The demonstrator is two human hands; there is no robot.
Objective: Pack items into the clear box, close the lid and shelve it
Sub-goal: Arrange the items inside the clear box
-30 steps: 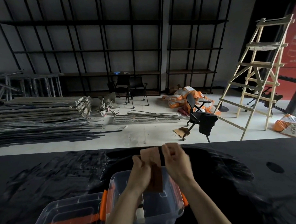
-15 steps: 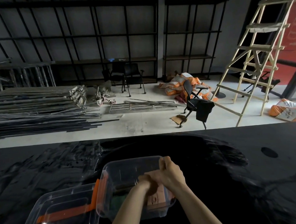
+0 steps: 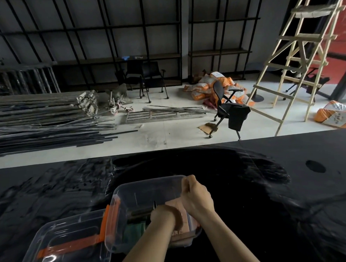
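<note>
The clear box (image 3: 135, 193) with orange latches sits on the black table near its front edge. My left hand (image 3: 164, 216) reaches down inside it, fingers hidden, on a brown flat packet (image 3: 186, 225) lying at the box's right side. My right hand (image 3: 196, 196) is curled over the box's far right rim, above the packet. A green item (image 3: 135, 229) and a dark one lie in the box's left half. The clear lid (image 3: 64, 244) with an orange handle strip lies flat on the table to the left, touching the box.
The black table (image 3: 268, 196) stretches wide on all sides, with a round hole (image 3: 315, 166) at far right. Beyond its far edge are floor, metal bars, an office chair (image 3: 226, 107), a wooden ladder (image 3: 295, 54) and black wall shelving (image 3: 114, 58).
Both hands came down from above the box, carrying the brown packet, and pushed it into the box's right side. My view has tipped downward.
</note>
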